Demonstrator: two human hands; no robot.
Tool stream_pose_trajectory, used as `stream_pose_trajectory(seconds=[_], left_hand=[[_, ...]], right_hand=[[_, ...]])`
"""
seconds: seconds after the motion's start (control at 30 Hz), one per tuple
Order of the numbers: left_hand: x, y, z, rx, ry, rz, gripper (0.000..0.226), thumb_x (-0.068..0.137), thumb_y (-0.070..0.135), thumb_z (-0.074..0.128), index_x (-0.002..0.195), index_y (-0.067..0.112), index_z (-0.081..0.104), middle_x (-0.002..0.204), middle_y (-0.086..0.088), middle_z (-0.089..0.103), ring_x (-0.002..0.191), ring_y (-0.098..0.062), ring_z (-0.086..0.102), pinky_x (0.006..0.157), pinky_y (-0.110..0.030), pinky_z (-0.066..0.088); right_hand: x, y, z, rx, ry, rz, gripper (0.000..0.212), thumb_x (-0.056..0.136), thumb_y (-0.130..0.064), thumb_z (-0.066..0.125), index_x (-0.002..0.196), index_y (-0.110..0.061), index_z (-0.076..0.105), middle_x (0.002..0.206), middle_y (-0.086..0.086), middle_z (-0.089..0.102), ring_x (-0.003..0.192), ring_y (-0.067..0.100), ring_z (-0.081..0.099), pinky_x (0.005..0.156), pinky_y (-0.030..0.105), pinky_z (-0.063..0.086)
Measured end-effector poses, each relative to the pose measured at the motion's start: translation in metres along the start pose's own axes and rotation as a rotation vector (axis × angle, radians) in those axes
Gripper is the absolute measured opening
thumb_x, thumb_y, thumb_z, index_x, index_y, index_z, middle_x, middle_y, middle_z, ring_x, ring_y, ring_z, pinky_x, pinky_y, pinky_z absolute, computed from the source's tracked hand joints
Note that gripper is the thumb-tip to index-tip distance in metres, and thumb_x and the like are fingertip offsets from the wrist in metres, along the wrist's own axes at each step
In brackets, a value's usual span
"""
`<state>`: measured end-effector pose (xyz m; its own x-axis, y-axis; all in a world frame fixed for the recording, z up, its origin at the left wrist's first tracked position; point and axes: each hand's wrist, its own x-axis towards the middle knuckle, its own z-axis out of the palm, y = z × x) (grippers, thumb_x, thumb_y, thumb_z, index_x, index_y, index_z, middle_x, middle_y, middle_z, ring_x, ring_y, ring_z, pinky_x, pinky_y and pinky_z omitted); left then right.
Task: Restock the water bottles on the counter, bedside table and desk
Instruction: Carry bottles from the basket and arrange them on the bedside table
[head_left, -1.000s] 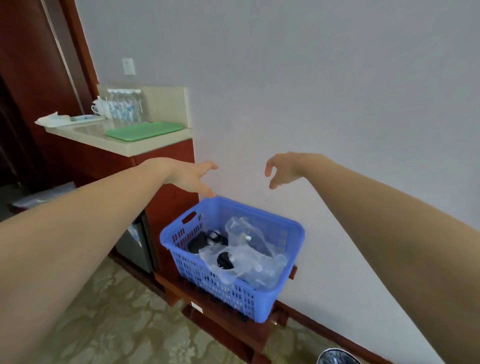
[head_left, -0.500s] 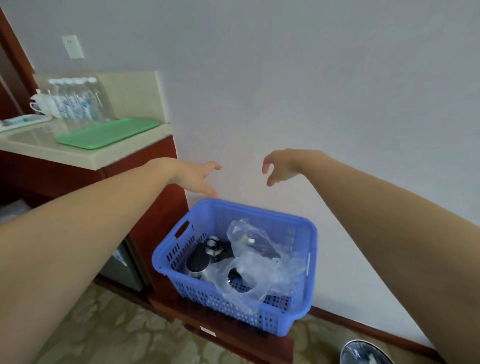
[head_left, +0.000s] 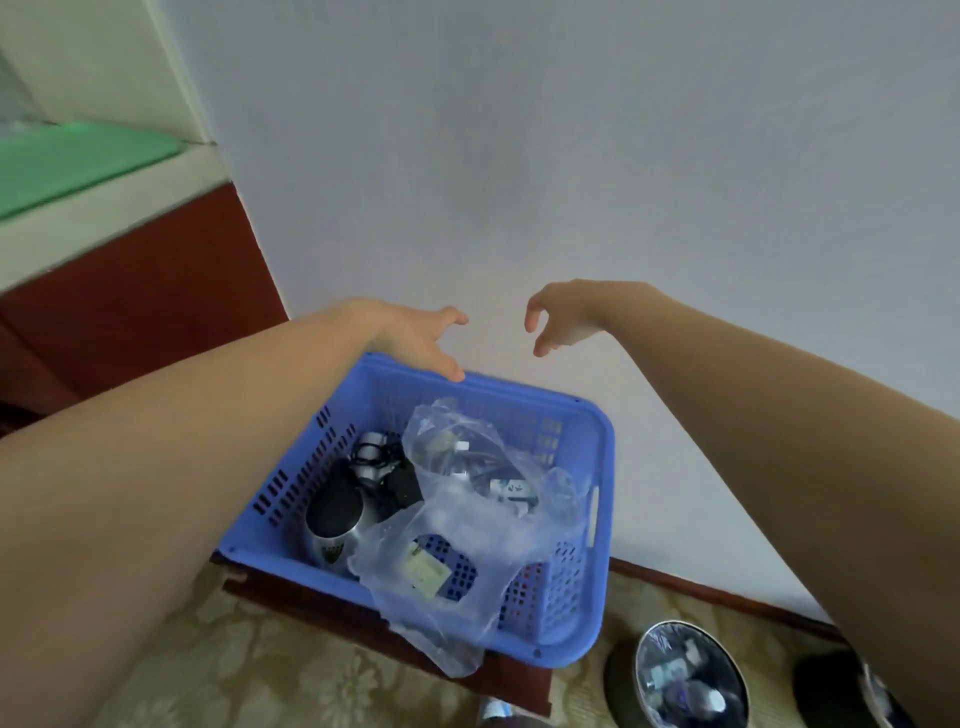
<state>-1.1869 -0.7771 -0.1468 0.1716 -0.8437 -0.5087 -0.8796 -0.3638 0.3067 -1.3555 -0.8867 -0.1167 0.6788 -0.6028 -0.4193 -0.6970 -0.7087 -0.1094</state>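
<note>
**In the corner beside the tabletop, bottled water awaits collection**

What appear to be water bottles (head_left: 483, 467) are seen lying inside a clear plastic bag (head_left: 457, 561), which is slumped in a blue basket (head_left: 605, 457) and spills over its near rim. If full, the bottles are judged to be fairly heavy, smooth and slippery through the thin film. A grip round a bottle's body, or on the gathered neck of the bag, is judged best. A small white label is visible, but its writing cannot be read.

The left hand (head_left: 415, 338) and the right hand (head_left: 561, 317) are held apart above the far rim, fingers loose and nothing grasped. A silver kettle (head_left: 337, 519) is lodged beside the bag. The tabletop (head_left: 104, 228), with a green tray (head_left: 78, 166), is glimpsed at upper left.
</note>
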Motion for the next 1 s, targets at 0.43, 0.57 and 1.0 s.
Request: stream_pose_trajectory(seconds=[0.43, 0.57, 1.0], left_hand=[[0.120, -0.061, 0.098, -0.065, -0.375, -0.059, 0.091, 0.091, 0.050, 0.060, 0.155, 0.030, 0.000, 0.163, 0.001, 0.009, 0.148, -0.023, 0.020, 0.116, -0.044, 0.026], [0.144, -0.080, 0.121, -0.064, -0.444, -0.048, 0.085, 0.093, 0.047, 0.059, 0.155, 0.027, 0.004, 0.159, -0.002, 0.023, 0.140, -0.023, 0.034, 0.101, -0.031, 0.034], [0.234, -0.117, 0.180, 0.254, -0.478, 0.303, 0.048, 0.099, 0.023, 0.049, 0.145, 0.014, 0.037, 0.116, -0.007, 0.056, 0.086, -0.018, 0.052, 0.068, -0.027, 0.038]], right_hand=[[0.125, 0.034, 0.124, 0.034, -0.310, -0.034, 0.036, 0.088, -0.024, 0.064, 0.122, -0.014, 0.062, 0.118, 0.012, 0.065, 0.107, 0.029, 0.063, 0.080, 0.028, 0.043], [0.147, 0.035, 0.169, 0.090, -0.386, -0.001, 0.035, 0.087, -0.025, 0.067, 0.118, -0.011, 0.064, 0.112, 0.013, 0.068, 0.103, 0.030, 0.064, 0.091, 0.036, 0.050], [0.203, 0.006, 0.287, 0.179, -0.439, 0.145, 0.046, 0.086, -0.022, 0.061, 0.132, -0.015, 0.053, 0.133, 0.011, 0.056, 0.122, 0.031, 0.054, 0.098, 0.041, 0.047]])
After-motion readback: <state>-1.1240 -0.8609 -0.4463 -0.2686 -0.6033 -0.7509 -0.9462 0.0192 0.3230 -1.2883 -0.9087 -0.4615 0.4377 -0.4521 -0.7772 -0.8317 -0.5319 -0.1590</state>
